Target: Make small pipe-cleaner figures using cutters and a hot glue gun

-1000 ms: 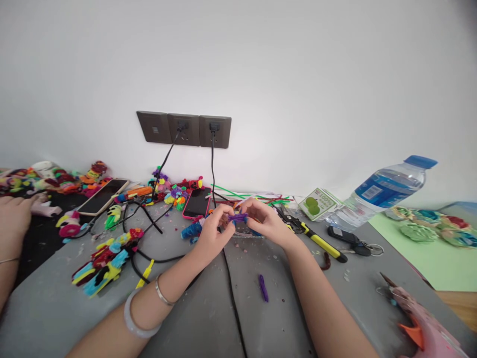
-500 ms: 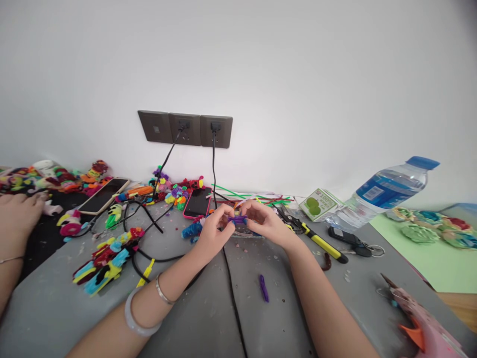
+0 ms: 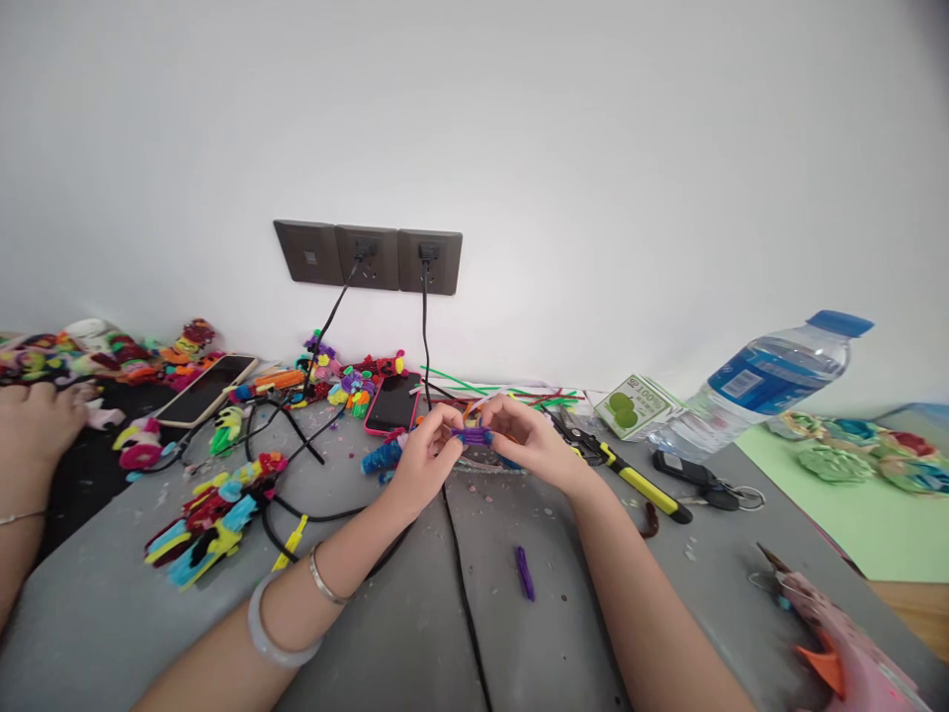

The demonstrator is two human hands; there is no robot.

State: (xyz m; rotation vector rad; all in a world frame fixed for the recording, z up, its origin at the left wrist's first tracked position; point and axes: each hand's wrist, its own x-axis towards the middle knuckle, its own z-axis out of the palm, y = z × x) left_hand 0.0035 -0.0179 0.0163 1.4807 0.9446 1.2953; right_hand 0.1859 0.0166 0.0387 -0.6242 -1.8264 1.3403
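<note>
A small bundle of purple pipe cleaner (image 3: 474, 435) is stretched level between my two hands, above the grey table. My left hand (image 3: 430, 457) pinches its left end with thumb and fingertips. At the other end, the fingers of my right hand (image 3: 530, 447) close on it in the same way. Another folded purple pipe cleaner (image 3: 524, 574) lies on the table below my hands. A blue fuzzy piece (image 3: 381, 457) rests just left of my left hand. Behind my fingers sits a clear, glittery item, mostly hidden.
Pliers with yellow-black handles (image 3: 642, 482), car keys (image 3: 704, 480), a green box (image 3: 638, 405) and a tilted water bottle (image 3: 771, 381) are at right. Black cables (image 3: 460, 574), a pink-edged phone (image 3: 392, 402) and colourful pipe-cleaner figures (image 3: 215, 519) lie left. Another person's hand (image 3: 37, 425) rests far left.
Almost nothing differs. My fingers have shifted slightly on the purple bundle, and a little more of it shows between them.
</note>
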